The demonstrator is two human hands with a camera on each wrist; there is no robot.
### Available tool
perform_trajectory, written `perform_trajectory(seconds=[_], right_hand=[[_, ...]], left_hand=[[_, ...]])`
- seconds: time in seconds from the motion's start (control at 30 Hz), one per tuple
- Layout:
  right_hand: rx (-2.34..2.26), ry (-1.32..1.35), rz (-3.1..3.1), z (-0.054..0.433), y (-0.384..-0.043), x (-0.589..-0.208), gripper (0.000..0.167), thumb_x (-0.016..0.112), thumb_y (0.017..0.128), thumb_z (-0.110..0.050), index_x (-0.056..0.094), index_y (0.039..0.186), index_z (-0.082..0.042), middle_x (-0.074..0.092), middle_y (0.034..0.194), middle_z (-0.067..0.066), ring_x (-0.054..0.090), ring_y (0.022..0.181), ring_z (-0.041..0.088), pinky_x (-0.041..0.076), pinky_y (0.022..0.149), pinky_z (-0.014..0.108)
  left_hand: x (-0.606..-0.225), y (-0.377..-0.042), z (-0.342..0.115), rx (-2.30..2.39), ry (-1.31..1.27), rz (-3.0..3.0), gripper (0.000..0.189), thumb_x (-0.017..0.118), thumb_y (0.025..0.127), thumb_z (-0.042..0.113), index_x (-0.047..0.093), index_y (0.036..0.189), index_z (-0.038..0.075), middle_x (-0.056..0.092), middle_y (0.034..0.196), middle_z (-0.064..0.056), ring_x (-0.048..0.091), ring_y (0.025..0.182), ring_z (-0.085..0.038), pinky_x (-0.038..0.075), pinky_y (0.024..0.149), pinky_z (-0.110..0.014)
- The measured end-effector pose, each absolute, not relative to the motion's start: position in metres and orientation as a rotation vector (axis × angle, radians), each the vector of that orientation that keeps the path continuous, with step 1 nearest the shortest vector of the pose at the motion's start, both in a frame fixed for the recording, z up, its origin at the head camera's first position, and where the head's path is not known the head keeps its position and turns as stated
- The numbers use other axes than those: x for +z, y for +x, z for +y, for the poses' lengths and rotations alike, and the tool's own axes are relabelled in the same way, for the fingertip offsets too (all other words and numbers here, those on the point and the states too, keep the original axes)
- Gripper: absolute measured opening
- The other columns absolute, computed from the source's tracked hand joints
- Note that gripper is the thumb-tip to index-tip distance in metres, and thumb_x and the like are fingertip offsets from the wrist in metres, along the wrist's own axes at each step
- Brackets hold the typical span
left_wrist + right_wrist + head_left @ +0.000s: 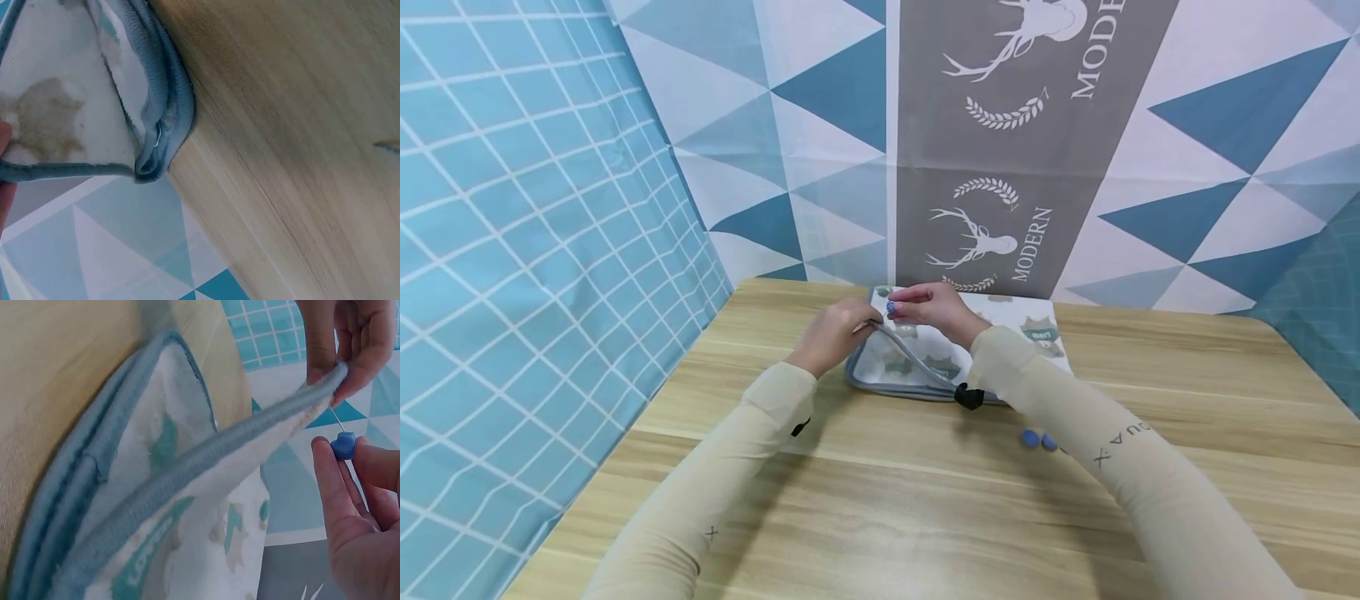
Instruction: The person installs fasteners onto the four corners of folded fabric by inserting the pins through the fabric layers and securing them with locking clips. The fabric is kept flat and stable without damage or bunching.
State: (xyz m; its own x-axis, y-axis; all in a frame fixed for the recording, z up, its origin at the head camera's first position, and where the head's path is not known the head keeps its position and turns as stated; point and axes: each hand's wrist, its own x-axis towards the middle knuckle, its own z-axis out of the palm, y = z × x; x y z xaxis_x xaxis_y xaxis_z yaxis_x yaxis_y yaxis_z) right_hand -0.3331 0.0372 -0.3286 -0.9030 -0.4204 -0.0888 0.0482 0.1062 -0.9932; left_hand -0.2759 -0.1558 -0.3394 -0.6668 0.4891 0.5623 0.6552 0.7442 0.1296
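Observation:
A folded white cloth [880,358] with grey-blue binding and printed pictures lies at the back of the table. My left hand [835,333] pinches a lifted corner of its bound edge; in the right wrist view the binding [219,444] slants up to those fingers. My right hand [936,310] holds a blue-headed pin [343,445] between thumb and fingers. The pin's thin metal shaft points up at the pinched corner; whether its tip is in the fabric cannot be told. In the left wrist view, only fingertips [4,137] show beside the cloth.
Small blue round pieces [1030,437] lie on the wooden table [865,517] near my right forearm. Behind the table hangs a patterned curtain [820,108]; blue checked fabric [535,208] stands along the left side.

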Motion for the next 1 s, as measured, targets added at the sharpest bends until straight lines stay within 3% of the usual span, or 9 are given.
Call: perform_trajectory(seconds=[1.0], right_hand=[[-1.785,-0.423,2.159,0.0315,-0.3294,-0.3288,0.032,0.063,0.089,-0.001,0.063,0.120,0.007,0.063,0.121,0.029,0.070,0.081,0.009,0.048,0.101,0.051]], left_hand=[[-0.3463,-0.2773,-0.1579,-0.462,-0.908,-2.405,0.008,0.069,0.084,0.001,0.072,0.090,0.005,0.074,0.092,-0.009,0.069,0.091,-0.022,0.057,0.084,-0.034]])
